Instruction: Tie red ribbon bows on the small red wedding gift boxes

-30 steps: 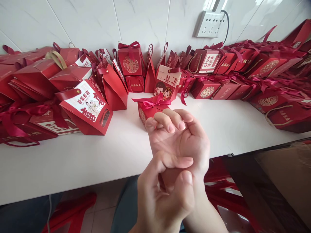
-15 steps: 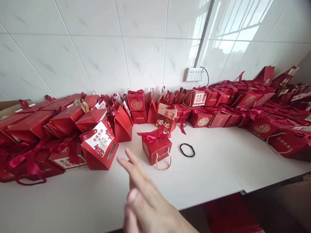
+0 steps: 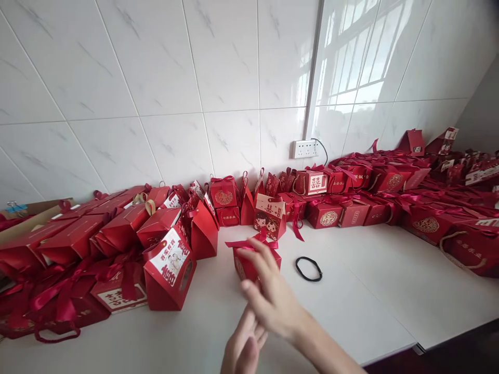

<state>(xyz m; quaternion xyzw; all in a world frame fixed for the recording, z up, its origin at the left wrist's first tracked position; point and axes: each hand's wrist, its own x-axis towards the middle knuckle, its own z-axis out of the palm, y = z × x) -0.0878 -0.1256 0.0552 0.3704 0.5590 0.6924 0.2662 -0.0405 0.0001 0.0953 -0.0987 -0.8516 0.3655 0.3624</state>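
Observation:
A small red gift box (image 3: 238, 266) with a pink-red ribbon bow stands on the white table (image 3: 370, 291) near the middle. My right hand (image 3: 268, 296) is stretched out in front of it, fingers spread and empty, the fingertips over the box's front. Low at the frame's bottom edge is my left hand (image 3: 242, 349), fingers loosely extended with nothing in them, just below my right hand. A black hair tie (image 3: 309, 269) lies flat on the table to the right of the box.
Many red gift boxes and bags line the tiled wall from left to right. A tall red bag with a white label (image 3: 171, 267) stands left of the small box. A wall socket (image 3: 305, 149) is above the row. The table's front edge runs at lower right.
The view has tilted up, showing more wall. My hands came apart from a clasp; my right hand now reaches forward over the small box and the hair tie lies on the table.

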